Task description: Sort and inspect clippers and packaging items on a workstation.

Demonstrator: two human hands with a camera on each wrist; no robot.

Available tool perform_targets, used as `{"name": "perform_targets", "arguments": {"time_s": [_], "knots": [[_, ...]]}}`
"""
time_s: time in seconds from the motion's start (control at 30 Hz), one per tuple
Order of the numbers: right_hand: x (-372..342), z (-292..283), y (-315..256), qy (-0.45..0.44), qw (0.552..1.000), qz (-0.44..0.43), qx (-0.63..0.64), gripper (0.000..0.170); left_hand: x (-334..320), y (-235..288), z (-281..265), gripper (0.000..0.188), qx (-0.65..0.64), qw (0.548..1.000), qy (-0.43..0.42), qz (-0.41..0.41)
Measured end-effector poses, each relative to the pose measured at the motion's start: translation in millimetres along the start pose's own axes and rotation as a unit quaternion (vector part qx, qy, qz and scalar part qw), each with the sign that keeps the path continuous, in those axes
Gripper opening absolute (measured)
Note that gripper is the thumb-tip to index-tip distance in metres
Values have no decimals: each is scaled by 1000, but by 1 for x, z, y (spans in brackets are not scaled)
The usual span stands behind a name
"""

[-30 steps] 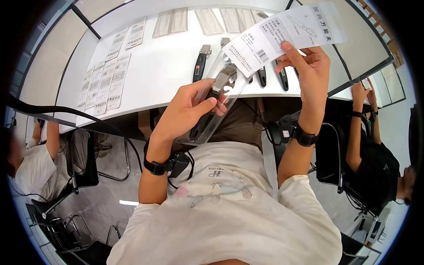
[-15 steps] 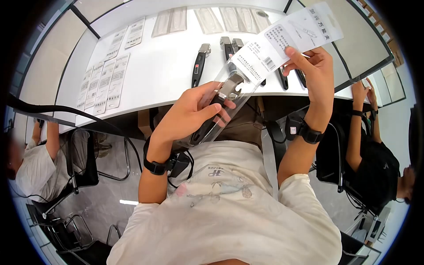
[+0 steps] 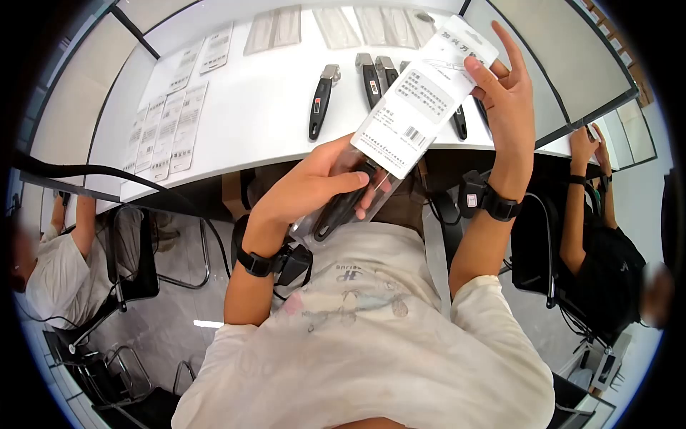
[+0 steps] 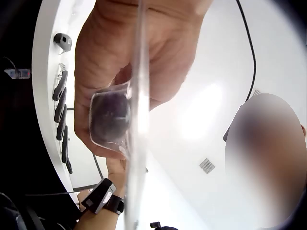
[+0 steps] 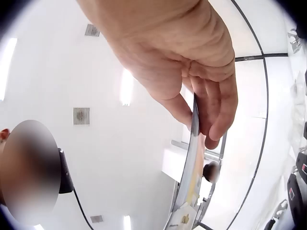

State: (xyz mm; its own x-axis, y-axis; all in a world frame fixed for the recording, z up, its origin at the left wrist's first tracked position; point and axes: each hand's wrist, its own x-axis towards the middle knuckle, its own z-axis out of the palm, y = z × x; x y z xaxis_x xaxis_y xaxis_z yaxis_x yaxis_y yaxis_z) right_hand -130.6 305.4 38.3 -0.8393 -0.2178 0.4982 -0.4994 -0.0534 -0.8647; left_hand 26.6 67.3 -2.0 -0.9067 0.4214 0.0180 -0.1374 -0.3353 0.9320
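My left hand (image 3: 314, 182) grips a clear plastic package (image 3: 304, 230) with a black-handled metal tool (image 3: 336, 214) inside, fingers curled round its side. In the left wrist view the left hand (image 4: 139, 57) holds the package, whose end (image 4: 109, 117) faces the camera. Between thumb and fingers my right hand (image 3: 509, 107) pinches the upper part of a white printed card (image 3: 407, 107). The card's lower end overlaps the package's upper part and hides the tool's metal head. From the side, the right wrist view shows the right hand (image 5: 192, 81) pinching the card (image 5: 189, 163).
Several black-handled tools (image 3: 321, 107) lie on the white table (image 3: 264, 100). Printed cards (image 3: 187, 129) lie at its left and clear plastic shells (image 3: 275, 30) along the back. Divider panels (image 3: 89, 86) flank the table; people sit at both sides.
The card has moved down and left, over the package, and now covers the tool's head. The right hand's index finger has straightened upward. The left hand still grips the package.
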Motion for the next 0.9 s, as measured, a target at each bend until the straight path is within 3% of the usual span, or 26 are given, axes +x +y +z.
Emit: {"name": "perform_targets", "arguments": {"time_s": [0.1,0.17,0.23,0.3,0.37,0.43,0.5,0.63,0.77,0.9], "knots": [[0,0,-2,-41,995,56,-67,54,5,-9,-3,46,0,1000,-14,-8],[1,2,1,-43,994,71,-77,48,7,-14,-2,61,-1,1000,1,15],[1,7,3,-74,994,28,-69,47,7,-18,-5,65,-24,999,25,13],[1,9,1,-100,990,15,-99,45,7,-19,-7,59,-73,996,-10,42],[-4,26,-22,-109,987,70,-94,41,3,-14,1,65,-126,987,96,39],[-3,26,-5,-129,988,27,-82,43,3,-13,-4,65,-95,992,79,35],[-5,30,1,-186,980,18,-65,41,3,-8,-3,73,18,993,116,23],[-8,43,10,-243,968,-18,-63,33,2,-3,-1,66,74,984,163,17],[-8,41,11,-245,966,-6,-88,34,0,0,-2,59,64,985,160,9],[-9,42,8,-231,970,29,-71,34,3,-8,-6,67,43,988,146,28]]}}
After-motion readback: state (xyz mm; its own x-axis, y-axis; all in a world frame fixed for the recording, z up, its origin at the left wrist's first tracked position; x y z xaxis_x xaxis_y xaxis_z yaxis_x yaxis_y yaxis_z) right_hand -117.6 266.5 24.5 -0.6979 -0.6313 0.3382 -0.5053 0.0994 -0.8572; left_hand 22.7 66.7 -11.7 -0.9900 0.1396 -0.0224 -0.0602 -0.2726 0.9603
